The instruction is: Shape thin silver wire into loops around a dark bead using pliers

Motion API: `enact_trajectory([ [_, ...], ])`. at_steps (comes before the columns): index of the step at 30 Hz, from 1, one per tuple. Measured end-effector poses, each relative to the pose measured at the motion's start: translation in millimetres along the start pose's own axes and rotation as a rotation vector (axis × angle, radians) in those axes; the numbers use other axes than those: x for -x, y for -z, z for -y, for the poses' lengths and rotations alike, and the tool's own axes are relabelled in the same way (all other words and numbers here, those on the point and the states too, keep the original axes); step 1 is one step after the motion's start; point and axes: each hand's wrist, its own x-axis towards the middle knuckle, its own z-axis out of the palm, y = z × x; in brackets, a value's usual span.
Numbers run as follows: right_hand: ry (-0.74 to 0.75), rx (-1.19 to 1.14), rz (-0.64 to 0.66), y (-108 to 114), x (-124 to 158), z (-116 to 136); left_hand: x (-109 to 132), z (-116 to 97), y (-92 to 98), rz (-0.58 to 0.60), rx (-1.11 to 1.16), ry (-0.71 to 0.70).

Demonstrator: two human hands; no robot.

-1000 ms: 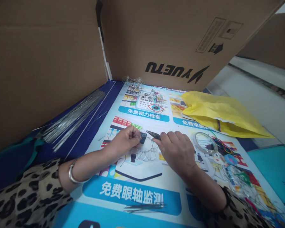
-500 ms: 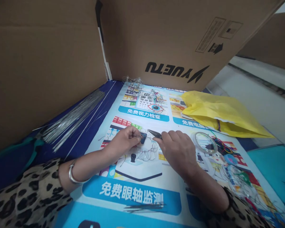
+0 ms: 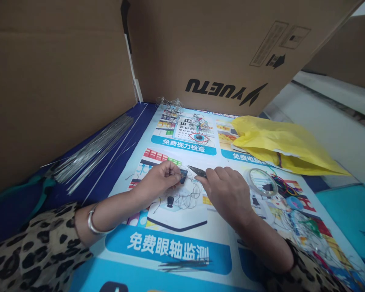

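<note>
Between thumb and fingertips, my left hand [image 3: 163, 178] pinches thin silvery wire. Loose loops of this wire [image 3: 190, 196] spread below and to the right of the fingertips, over the printed sheet. The exact spot of the grip is hidden by the fingers. My right hand [image 3: 226, 192] is wrapped round dark needle-nose pliers [image 3: 197, 171], whose handles are covered by the palm. The pliers' jaws point left toward my left fingertips, a short gap from them. Whether the jaws hold any wire is too fine to tell.
Cardboard walls [image 3: 200, 48] stand at the back and left. A bundle of straight wires [image 3: 94, 150] lies left. Wire tangles [image 3: 200, 123] are at the back. On the right are a yellow bag [image 3: 286, 140], a tape roll [image 3: 263, 182] and coloured threads [image 3: 287, 186]. Short dark rods [image 3: 184, 265] lie in front.
Both hands and the pliers keep nearly the same pose. The wire loops by my left fingers have shifted slightly.
</note>
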Motion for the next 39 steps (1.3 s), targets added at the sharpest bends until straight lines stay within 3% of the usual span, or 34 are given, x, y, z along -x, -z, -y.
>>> enact_trajectory([
  [15, 0.013, -0.009, 0.027, 5, -1, -1, -1, 2, 0.3, -0.01, 0.016, -0.027],
  [25, -0.041, -0.14, -0.012, -6, 1, -25, 1, -2, 0.5, 0.016, 0.044, -0.029],
  [30, 0.102, -0.063, 0.038, -10, -10, -34, 0, -1, 1.2, 0.059, 0.042, -0.053],
  [39, 0.358, -0.055, 0.087, 5, -25, -24, 0, 3, 1.5, 0.089, 0.086, -0.06],
])
